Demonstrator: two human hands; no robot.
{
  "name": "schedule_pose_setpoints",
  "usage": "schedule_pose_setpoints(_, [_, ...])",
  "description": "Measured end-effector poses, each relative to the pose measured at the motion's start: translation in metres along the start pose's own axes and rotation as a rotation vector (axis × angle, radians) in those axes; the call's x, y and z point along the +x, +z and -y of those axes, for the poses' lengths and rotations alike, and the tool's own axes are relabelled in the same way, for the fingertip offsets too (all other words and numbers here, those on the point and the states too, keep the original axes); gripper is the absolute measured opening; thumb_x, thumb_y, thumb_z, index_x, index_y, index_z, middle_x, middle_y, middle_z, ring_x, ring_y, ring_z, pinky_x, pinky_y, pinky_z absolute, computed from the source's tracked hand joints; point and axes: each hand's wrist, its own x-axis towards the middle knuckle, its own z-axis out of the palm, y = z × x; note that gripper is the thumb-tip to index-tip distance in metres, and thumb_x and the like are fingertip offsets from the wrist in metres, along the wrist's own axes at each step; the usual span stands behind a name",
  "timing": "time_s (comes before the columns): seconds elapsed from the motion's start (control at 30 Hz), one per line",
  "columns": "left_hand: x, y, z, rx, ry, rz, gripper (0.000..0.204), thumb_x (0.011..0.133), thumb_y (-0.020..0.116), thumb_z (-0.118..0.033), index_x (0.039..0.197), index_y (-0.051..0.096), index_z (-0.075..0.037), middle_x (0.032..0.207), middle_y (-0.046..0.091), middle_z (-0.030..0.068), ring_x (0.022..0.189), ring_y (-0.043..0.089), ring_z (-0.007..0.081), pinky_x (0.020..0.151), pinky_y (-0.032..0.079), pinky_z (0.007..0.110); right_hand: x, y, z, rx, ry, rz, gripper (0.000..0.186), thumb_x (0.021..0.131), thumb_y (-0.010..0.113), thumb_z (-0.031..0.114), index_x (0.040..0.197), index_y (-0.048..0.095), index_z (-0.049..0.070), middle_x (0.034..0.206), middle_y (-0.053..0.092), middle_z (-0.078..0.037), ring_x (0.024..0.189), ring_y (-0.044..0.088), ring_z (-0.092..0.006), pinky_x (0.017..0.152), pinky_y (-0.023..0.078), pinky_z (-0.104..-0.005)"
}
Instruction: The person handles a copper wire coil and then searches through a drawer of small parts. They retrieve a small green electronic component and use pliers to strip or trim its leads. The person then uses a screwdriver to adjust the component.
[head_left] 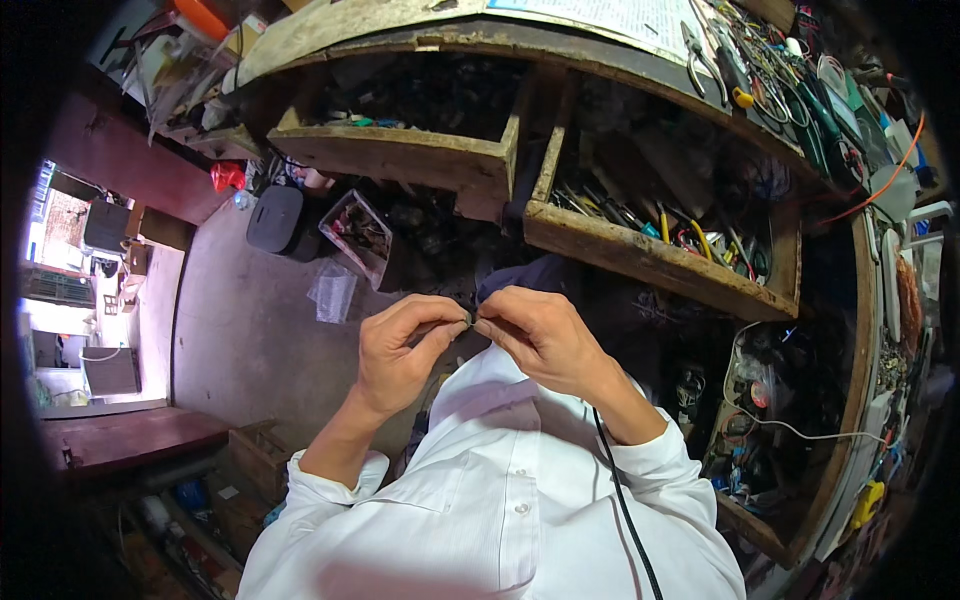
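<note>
My left hand (pixel 405 345) and my right hand (pixel 535 335) meet in front of my white shirt, fingertips almost touching. Between them is a small dark round piece (pixel 468 319), too small to name. Thumb and forefinger of the left hand pinch it from one side. The right thumb and forefinger are closed in a pinch at its other side; what they grip there is mostly hidden by the fingers. Beyond the hands, an open wooden drawer (pixel 650 250) holds pliers and screwdrivers with yellow and dark handles.
Another open drawer (pixel 390 150) juts out at the left, full of dark odds and ends. Pliers (pixel 705 65) and more tools lie on the bench top. A box of scraps (pixel 360 240) and a black case (pixel 275 218) stand on the floor. A black cord (pixel 622 490) hangs over my shirt.
</note>
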Motion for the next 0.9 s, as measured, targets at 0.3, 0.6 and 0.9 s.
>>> schedule_pose_setpoints(0.3, [0.007,-0.001,-0.011,0.071,-0.177,0.101,0.012,0.092,0.070,0.002,0.103,0.071,0.006,0.095,0.074,0.0084,0.084,0.069,0.0129,0.076,0.055,0.025,0.001,0.015,-0.008,-0.100,-0.118,-0.226,0.013,0.086,0.074,0.005,0.092,0.063,0.003,0.081,0.062,-0.013,0.071,0.063,-0.0334,0.060,0.050,-0.0413])
schedule_pose_setpoints(0.6, [-0.003,0.007,0.014,-0.279,-0.355,-0.071,0.011,0.095,0.070,-0.001,0.105,0.070,0.004,0.097,0.073,0.0075,0.088,0.070,0.0127,0.081,0.056,0.026,-0.022,0.017,-0.005,-0.004,-0.092,-0.012,0.010,0.088,0.071,0.010,0.089,0.063,0.004,0.075,0.064,-0.015,0.068,0.066,-0.0351,0.058,0.051,-0.0429])
schedule_pose_setpoints(0.9, [-0.001,-0.003,0.010,-0.275,-0.420,0.102,0.010,0.095,0.070,0.001,0.105,0.070,0.004,0.099,0.074,0.0091,0.091,0.071,0.0142,0.086,0.057,0.029,-0.009,0.011,-0.015,-0.067,0.007,-0.253,0.012,0.086,0.070,-0.003,0.097,0.068,0.001,0.082,0.071,-0.015,0.070,0.070,-0.0306,0.061,0.053,-0.0349])
